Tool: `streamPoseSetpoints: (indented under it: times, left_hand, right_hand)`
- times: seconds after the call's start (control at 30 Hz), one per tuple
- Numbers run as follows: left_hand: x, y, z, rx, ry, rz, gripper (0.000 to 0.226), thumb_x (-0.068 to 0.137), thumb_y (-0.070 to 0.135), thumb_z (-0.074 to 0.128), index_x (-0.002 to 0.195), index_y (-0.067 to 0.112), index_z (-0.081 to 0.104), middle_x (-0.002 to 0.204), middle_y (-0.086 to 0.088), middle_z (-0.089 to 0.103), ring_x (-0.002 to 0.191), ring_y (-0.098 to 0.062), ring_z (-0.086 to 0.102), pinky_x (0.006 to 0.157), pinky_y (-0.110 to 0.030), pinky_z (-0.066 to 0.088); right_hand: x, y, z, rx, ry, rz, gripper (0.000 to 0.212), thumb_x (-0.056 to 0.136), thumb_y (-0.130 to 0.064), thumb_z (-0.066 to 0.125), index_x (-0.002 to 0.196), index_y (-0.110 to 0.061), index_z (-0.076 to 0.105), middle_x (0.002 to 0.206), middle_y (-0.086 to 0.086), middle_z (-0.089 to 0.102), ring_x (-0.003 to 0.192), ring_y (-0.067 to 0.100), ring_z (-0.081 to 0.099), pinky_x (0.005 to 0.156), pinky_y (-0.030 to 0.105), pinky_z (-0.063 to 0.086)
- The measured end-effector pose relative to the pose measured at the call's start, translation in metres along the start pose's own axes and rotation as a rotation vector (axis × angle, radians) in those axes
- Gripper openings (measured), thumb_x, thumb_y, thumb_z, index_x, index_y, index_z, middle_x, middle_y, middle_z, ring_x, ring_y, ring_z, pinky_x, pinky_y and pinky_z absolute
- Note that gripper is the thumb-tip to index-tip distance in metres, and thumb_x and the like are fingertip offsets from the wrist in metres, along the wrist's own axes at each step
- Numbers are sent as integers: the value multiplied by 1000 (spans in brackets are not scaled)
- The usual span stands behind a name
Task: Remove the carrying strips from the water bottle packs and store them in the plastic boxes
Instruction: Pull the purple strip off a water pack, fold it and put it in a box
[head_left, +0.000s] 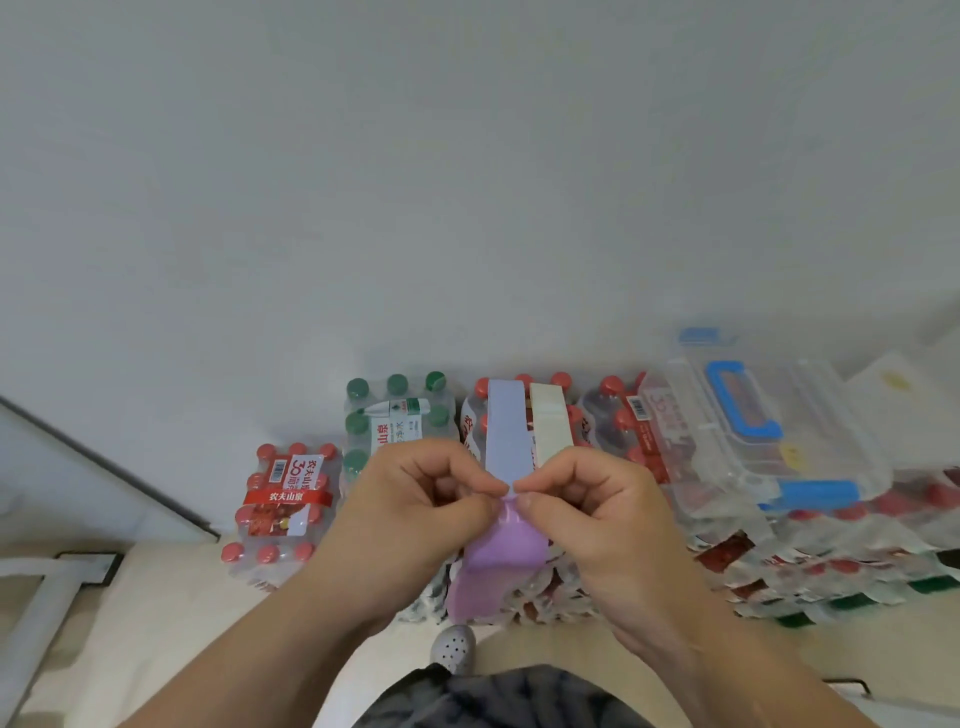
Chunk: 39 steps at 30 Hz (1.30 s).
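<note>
A purple carrying strip (501, 436) runs over the top of a red-capped water bottle pack (569, 415) in the middle of the row. My left hand (415, 509) and my right hand (597, 514) meet at its near end, each pinching the strip between thumb and forefinger. Below my fingers the strip hangs down as a wider purple flap (493, 566). A cream strip (550, 426) lies beside the purple one on the same pack. A clear plastic box (753, 441) with blue handle and latches sits on the packs to the right.
A green-capped pack (400, 415) and a lower red-capped pack (283, 499) with a red strip stand to the left. More packs are stacked on the right (857, 551). A white wall rises behind. My shoe (453, 647) is on the pale floor below.
</note>
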<state>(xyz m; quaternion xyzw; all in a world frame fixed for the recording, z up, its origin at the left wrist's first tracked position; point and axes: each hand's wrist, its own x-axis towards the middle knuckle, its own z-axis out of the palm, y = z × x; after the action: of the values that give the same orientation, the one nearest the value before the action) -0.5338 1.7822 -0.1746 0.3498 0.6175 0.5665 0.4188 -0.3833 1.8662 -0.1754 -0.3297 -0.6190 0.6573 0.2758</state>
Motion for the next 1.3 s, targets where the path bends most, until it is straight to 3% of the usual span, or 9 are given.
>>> streamPoseSetpoints:
  times: [0.07, 0.17, 0.3, 0.53, 0.7, 0.87, 0.97, 1.1, 1.3]
  left_hand:
    - [-13, -2, 16, 11, -11, -30, 26, 80, -15, 69, 69, 9, 74, 65, -22, 64, 63, -24, 54, 61, -34, 45]
    - [-33, -5, 36, 5, 29, -72, 19, 79, -11, 71, 72, 6, 74, 65, -18, 66, 64, -21, 57, 62, -29, 48]
    - [-62, -6, 58, -12, 66, -107, 9, 81, -2, 73, 82, 7, 76, 79, -32, 69, 67, -27, 62, 65, -32, 52]
    - [-92, -6, 76, 55, 131, -34, 16, 82, -5, 72, 80, 10, 78, 75, -18, 75, 68, -27, 69, 64, -30, 58]
    - [-99, -1, 78, 106, 165, 52, 16, 81, -5, 74, 80, 10, 78, 79, -25, 71, 82, -50, 63, 75, -54, 57]
    - [-105, 2, 73, 116, 172, 76, 16, 80, -5, 74, 76, 11, 78, 76, -25, 70, 79, -50, 62, 69, -43, 55]
    - [-109, 3, 70, 120, 164, 79, 15, 80, -1, 75, 72, 11, 78, 73, -17, 73, 75, -44, 67, 68, -39, 57]
    - [-114, 0, 70, 103, 180, 50, 11, 79, -1, 76, 75, 10, 77, 73, -18, 73, 68, -30, 66, 68, -38, 54]
    - [-121, -5, 73, 160, 170, -23, 16, 82, 8, 77, 91, 21, 78, 77, -15, 75, 80, -39, 71, 79, -48, 59]
  right_hand:
    - [-15, 4, -10, -27, 12, -17, 26, 82, 10, 71, 73, -13, 75, 64, 2, 69, 62, 9, 61, 60, 21, 50]
    - [-39, 9, -26, -51, -5, -29, 24, 83, 5, 74, 74, -17, 76, 68, 7, 71, 64, 13, 61, 62, 24, 52]
    - [-66, 13, -42, -23, -33, 0, 23, 84, 2, 74, 74, -19, 77, 68, 3, 72, 64, 11, 62, 63, 21, 52]
    - [-98, 12, -51, 29, -38, 28, 16, 86, -1, 73, 83, -16, 78, 67, 2, 72, 59, 6, 61, 57, 17, 49]
    - [-108, 7, -49, 52, -38, -6, 15, 85, -3, 75, 82, -18, 79, 71, 2, 76, 64, 7, 66, 62, 17, 50]
    - [-111, 5, -40, 41, -14, -17, 22, 85, -2, 75, 79, -23, 79, 77, 6, 77, 71, 13, 69, 68, 22, 56]
    - [-112, 5, -38, 14, -29, -17, 20, 85, -4, 76, 80, -23, 78, 77, 8, 75, 71, 16, 66, 67, 26, 56]
    - [-114, 5, -39, 9, -55, -2, 19, 85, -2, 75, 79, -20, 77, 76, 11, 73, 68, 12, 63, 64, 23, 54]
    - [-116, 9, -45, 20, -104, 54, 23, 88, 1, 70, 83, -21, 76, 71, 1, 72, 67, 6, 64, 64, 17, 51]
